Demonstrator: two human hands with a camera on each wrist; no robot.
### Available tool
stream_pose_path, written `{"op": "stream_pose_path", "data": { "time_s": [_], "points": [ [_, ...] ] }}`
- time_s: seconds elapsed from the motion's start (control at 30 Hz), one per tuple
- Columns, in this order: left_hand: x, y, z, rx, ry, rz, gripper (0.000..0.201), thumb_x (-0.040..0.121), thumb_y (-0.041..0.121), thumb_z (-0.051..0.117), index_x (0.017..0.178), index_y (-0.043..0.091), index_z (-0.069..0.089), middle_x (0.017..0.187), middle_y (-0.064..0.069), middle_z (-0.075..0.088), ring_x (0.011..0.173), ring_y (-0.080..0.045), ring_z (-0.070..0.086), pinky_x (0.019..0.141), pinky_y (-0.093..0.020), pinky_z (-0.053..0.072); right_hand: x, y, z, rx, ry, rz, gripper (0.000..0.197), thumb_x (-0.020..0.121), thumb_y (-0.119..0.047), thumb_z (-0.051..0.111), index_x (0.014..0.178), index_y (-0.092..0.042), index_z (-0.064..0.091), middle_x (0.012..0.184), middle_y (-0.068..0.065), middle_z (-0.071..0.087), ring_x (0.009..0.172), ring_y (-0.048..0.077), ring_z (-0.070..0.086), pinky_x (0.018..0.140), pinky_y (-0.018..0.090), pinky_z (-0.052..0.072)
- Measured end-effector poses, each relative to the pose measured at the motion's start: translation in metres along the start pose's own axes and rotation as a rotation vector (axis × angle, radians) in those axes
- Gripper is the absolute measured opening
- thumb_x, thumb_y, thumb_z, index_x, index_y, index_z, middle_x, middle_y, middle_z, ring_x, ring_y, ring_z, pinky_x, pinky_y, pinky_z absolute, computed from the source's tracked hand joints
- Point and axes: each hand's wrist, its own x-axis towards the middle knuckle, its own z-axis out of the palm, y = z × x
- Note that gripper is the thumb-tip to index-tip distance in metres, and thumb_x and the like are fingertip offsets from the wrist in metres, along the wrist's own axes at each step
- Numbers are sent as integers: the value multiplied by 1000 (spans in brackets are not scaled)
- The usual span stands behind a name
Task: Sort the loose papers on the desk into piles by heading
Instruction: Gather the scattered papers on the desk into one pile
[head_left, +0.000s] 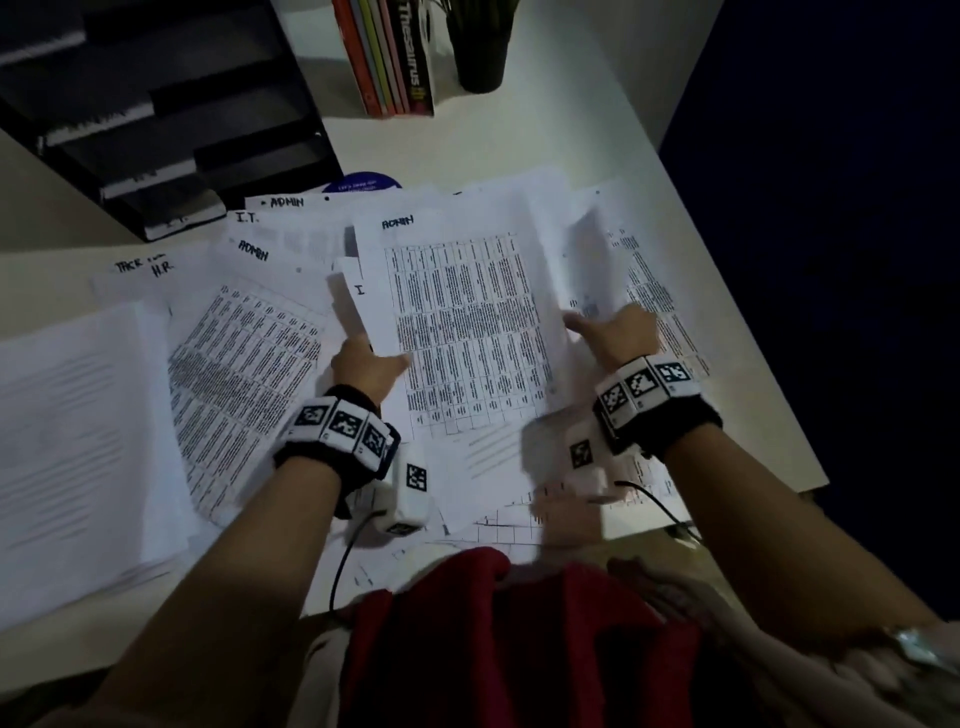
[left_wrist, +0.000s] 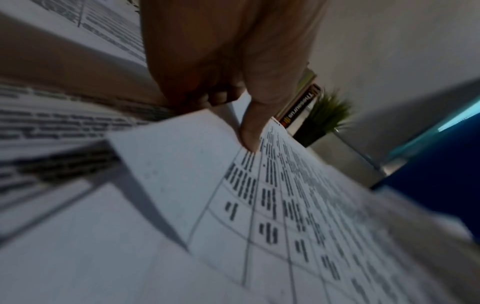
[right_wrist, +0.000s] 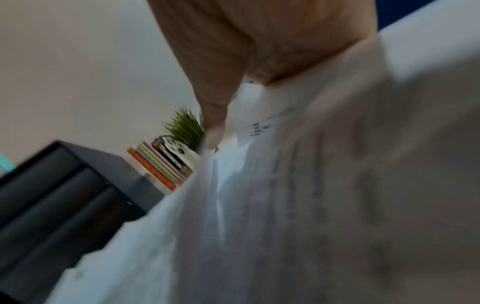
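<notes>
Left hand (head_left: 363, 364) pinches the ADMIN sheet (head_left: 467, 322) at its 9 o'clock edge, thumb on top. Right hand (head_left: 613, 330) pinches the 3 o'clock edge. Sheet is raised over loose papers (head_left: 244, 364) at desk (head_left: 545, 135) centre; tray rack (head_left: 156, 114) at 11 o'clock.

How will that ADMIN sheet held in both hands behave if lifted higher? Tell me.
The ADMIN sheet is a single thin page, so it will likely sag where unsupported. The left hand and right hand pinch opposite edges, which should keep it fairly flat. Probably very light, and apt to slide over the loose papers beneath.
</notes>
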Motion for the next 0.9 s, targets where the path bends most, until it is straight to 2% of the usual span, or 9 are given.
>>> {"op": "stream_pose_path", "data": {
  "time_s": [0.13, 0.23, 0.3, 0.37, 0.47, 0.5, 0.63, 0.77, 0.9],
  "points": [
    [-5, 2, 3, 56, 20, 65, 43, 86, 19, 64, 125, 5, 54, 127, -13, 58, 115, -28, 55, 99, -34, 44, -20, -29, 11, 179, -119, -145, 94, 79, -63, 54, 141, 2, 25, 138, 21, 43, 123, 32, 47, 90, 32, 41],
    [-8, -2, 2, 81, 1, 105, 43, 87, 20, 62, 127, 7, 53, 128, -11, 58, 117, -27, 54, 98, -33, 42, -39, -44, 21, 172, -140, -208, 104, 73, -73, 49, 142, -2, 20, 133, 15, 47, 109, 25, 53, 78, 21, 40],
    [-10, -3, 0, 71, -4, 134, 40, 88, 19, 61, 126, 9, 53, 127, -9, 59, 115, -26, 54, 93, -29, 40, -43, -52, 28, 136, -105, -251, 113, 60, -82, 53, 137, -4, 27, 127, 12, 50, 103, 25, 56, 81, 34, 50],
    [-11, -5, -1, 71, -14, 149, 41, 89, 18, 60, 128, 10, 51, 128, -9, 57, 117, -26, 54, 94, -29, 40, -37, -53, 31, 5, -83, -258, 93, 66, -65, 65, 128, -4, 33, 120, 14, 54, 101, 31, 58, 85, 43, 51],
    [-12, -4, -1, 34, -38, 152, 43, 90, 18, 58, 132, 11, 47, 130, -10, 56, 118, -27, 52, 94, -29, 39, -29, -46, 20, -219, -42, -247, 23, 85, -25, 59, 92, -5, 48, 110, 17, 60, 99, 34, 58, 74, 32, 45],
    [-11, -3, -1, 12, -47, 156, 45, 90, 19, 58, 132, 10, 46, 126, -11, 58, 114, -26, 54, 90, -28, 40, -26, -44, 15, -262, -18, -258, 18, 86, -21, 57, 80, -7, 48, 106, 17, 61, 97, 34, 59, 72, 33, 44],
    [-11, -6, 1, -20, -83, 153, 74, 85, 36, 63, 144, 14, 25, 104, -9, 55, 100, -22, 53, 83, -28, 37, -29, -48, -14, -199, 91, -363, 17, 88, -17, 52, 74, -7, 52, 87, 18, 57, 93, 37, 60, 70, 37, 44],
    [-9, -10, 0, -40, -148, 101, 92, 76, 58, 62, 147, 25, 14, 144, -8, 40, 130, -28, 40, 108, -48, 32, -56, -75, -65, -49, 345, -572, 20, 85, -17, 49, 80, 0, 58, 89, 26, 58, 91, 41, 55, 68, 37, 37],
    [-14, 8, -8, -98, -201, 81, 107, 66, 73, 51, 148, 14, 16, 151, -11, 28, 136, -30, 32, 112, -44, 27, -74, -99, -109, 229, 444, -791, 21, 66, -20, 40, 68, -3, 52, 67, 18, 48, 64, 27, 50, 56, 38, 36]
  ]
}}
